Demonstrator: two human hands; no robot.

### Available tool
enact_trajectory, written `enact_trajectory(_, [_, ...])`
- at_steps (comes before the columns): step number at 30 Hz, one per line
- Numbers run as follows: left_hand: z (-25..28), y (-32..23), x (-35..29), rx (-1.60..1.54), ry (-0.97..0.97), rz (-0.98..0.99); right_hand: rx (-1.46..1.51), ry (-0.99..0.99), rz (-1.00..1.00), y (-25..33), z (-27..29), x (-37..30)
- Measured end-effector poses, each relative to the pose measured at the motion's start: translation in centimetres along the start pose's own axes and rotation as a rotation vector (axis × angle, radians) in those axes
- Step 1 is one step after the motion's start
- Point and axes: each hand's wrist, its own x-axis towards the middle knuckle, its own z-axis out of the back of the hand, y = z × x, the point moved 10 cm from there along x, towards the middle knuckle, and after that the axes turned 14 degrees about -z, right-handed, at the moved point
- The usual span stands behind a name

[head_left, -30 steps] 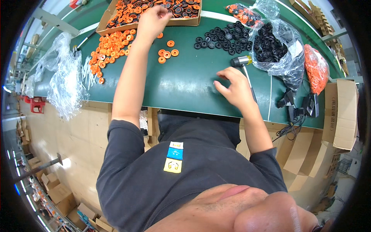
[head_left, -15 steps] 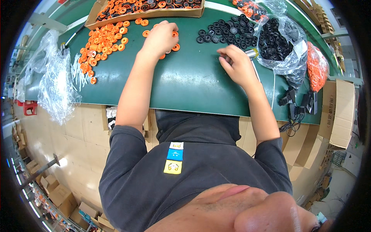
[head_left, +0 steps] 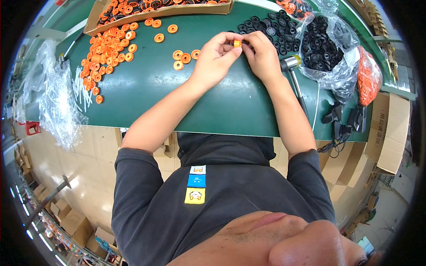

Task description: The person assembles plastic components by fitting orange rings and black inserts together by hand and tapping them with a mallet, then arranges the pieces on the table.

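Observation:
Above the far middle of the green bench, both hands meet at one small orange wheel. My left hand pinches it between thumb and fingers. From the other side, the bent fingers of my right hand close on the same wheel; whether they also hold a smaller piece is hidden. A small group of orange wheels lies just left of my left hand. Black wheels are spread beyond and to the right of my right hand.
A hammer lies right of my right wrist. Clear bags hold black wheels and orange parts. Orange wheels, white sticks and plastic film are at left. A cardboard tray stands behind.
My left hand has left the small group of orange wheels and moved right with one wheel. My right hand has moved up and inward to meet it, its fingers now closed on the wheel.

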Motion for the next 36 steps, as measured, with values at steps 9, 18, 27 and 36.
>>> enact_trajectory(9, [0.7,1.3,0.1,-0.079,-0.017,0.092,0.845,0.091,-0.518,-4.2,1.2,-3.2])
enact_trajectory(18, [-1.6,1.4,-0.9,-0.080,0.110,0.152,0.881,0.143,-0.481,-3.2,1.3,-4.5])
enact_trajectory(27, [-1.4,1.6,-1.0,-0.067,0.117,0.174,0.581,0.080,-0.290,-1.3,2.8,-4.1])
enact_trajectory(36, [-1.6,1.0,-0.9,-0.042,0.153,0.186,0.465,0.037,-0.219,-0.7,3.6,-4.0])
